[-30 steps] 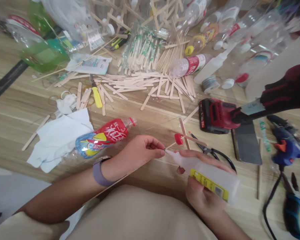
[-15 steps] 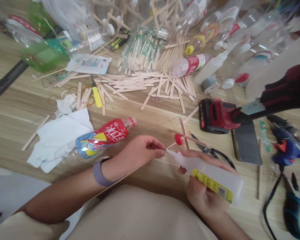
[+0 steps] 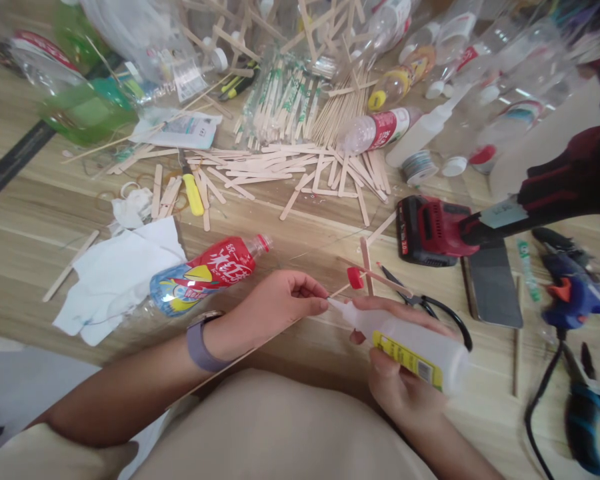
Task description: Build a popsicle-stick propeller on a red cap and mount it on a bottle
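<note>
At four o'clock, a milky-white squeeze bottle (image 3: 417, 339) bears a yellow label (image 3: 406, 361); toward its eleven, a cap (image 3: 355, 277) is red. At eight, a drink bottle (image 3: 201, 277) shows red, blue and yellow.

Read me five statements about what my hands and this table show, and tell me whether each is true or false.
1. The right hand holds a squeeze bottle, its nozzle close to the fingertips of the left hand. True.
2. The left hand grips a pair of pliers. False: it pinches a thin stick.
3. The left wrist is bare. False: a watch is strapped around it.
4. The iced-tea bottle lies on its side. True.
5. The yellow-handled tool lies among flat wooden sticks. True.
</note>
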